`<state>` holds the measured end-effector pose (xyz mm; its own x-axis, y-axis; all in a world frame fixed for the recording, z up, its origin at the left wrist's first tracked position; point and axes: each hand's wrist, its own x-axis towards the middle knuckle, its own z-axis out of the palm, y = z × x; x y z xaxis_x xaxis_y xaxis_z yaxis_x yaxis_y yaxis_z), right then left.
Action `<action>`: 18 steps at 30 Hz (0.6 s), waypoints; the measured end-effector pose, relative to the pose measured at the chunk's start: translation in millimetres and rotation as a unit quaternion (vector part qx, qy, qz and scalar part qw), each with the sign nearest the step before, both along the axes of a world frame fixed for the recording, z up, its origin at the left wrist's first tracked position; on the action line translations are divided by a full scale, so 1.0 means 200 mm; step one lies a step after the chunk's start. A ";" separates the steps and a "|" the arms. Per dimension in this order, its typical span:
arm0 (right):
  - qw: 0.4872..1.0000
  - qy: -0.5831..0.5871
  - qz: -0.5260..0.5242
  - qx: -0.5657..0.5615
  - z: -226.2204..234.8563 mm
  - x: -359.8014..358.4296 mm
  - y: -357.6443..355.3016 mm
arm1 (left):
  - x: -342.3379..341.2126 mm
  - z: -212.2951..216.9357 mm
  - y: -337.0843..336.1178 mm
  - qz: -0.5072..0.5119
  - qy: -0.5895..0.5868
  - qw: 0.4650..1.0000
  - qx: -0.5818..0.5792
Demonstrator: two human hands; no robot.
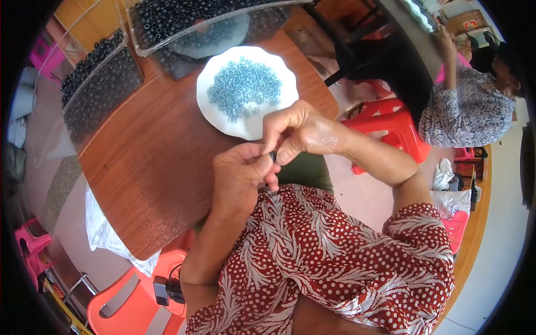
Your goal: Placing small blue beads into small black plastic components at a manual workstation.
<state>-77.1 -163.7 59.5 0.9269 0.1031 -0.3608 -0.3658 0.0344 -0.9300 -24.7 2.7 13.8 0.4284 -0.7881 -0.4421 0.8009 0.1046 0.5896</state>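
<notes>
- Brown wooden table (151, 173) spreads ahead and to the left of the fingers, with a red stool (399, 131) off to their right and another person (466, 111) farther that way.
- Just beyond the fingertips I see a white plate (204, 84) with a heap of small blue-grey rings (240, 84) on it; past the plate stands a clear tub (195, 42) of dark beads, and a second tub (100, 95) of them farther left.
- I have the left hand (243, 167) and the right hand (304, 134) meeting near the table's edge, thumb and forefinger of each pinched together.
- Between those fingertips sits a small dark piece (273, 157), gripped from both sides and mostly covered; I cannot tell whether it is one part or two.
- I judge the step in hand to be close fingertip work on this one piece.
- As I read it, the next move calls for steady thumbs and light, even pressure, since something so small could slip away below the fingers.
</notes>
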 end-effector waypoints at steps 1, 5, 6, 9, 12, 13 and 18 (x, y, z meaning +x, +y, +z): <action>0.999 -0.037 -0.004 -0.024 -0.01 -0.01 0.01 | -0.01 0.01 0.00 0.002 -0.008 1.000 0.008; 0.999 -0.005 -0.024 0.026 -0.03 -0.03 0.04 | -0.03 -0.01 0.02 0.004 -0.008 1.000 -0.016; 1.000 -0.025 -0.011 0.000 -0.04 -0.03 0.03 | -0.03 -0.02 0.02 0.003 -0.018 1.000 -0.014; 0.999 0.037 -0.015 0.026 -0.02 -0.04 0.04 | 0.00 0.00 0.04 -0.026 -0.028 0.999 -0.016; 0.997 0.024 0.008 0.073 -0.01 -0.01 0.04 | 0.03 0.01 0.08 -0.005 -0.005 1.000 -0.030; 0.994 0.011 0.013 0.109 -0.01 0.00 0.05 | 0.05 0.03 0.09 -0.003 -0.014 0.999 -0.030; 0.988 -0.137 0.004 -0.073 0.23 0.11 0.01 | 0.24 0.31 0.20 0.058 -0.213 0.974 0.052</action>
<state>-55.7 -161.6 105.3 0.9912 0.0758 -0.1083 -0.0997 -0.1094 -0.9890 24.3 42.7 76.6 0.6742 -0.6835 -0.2797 0.4679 0.1023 0.8778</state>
